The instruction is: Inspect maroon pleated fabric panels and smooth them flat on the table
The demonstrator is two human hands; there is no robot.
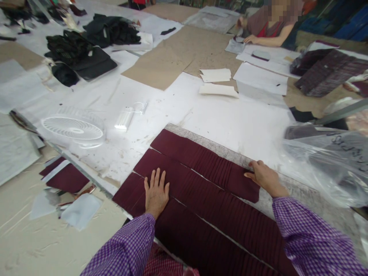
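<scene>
Dark maroon fabric pieces lie overlapped in three rows on a grey marked board [304, 188] in front of me. My left hand [156, 193] rests flat, fingers spread, on the left part of the middle row [184, 178]. At the right end of the far row [191, 151], my right hand [264, 178] has its fingers curled, with thumb and forefinger closed at the edge of a maroon fabric piece [244, 182]. The near row [198, 234] runs closest to my body, and neither hand touches it.
A white fan [73, 128] and a white power strip [124, 119] are on the table at left. Black fabric piles [109, 30] sit farther back. Clear plastic bags [324, 165] lie at right, before a bundled maroon stack [330, 73]. Across the table a person [267, 32] handles a small piece.
</scene>
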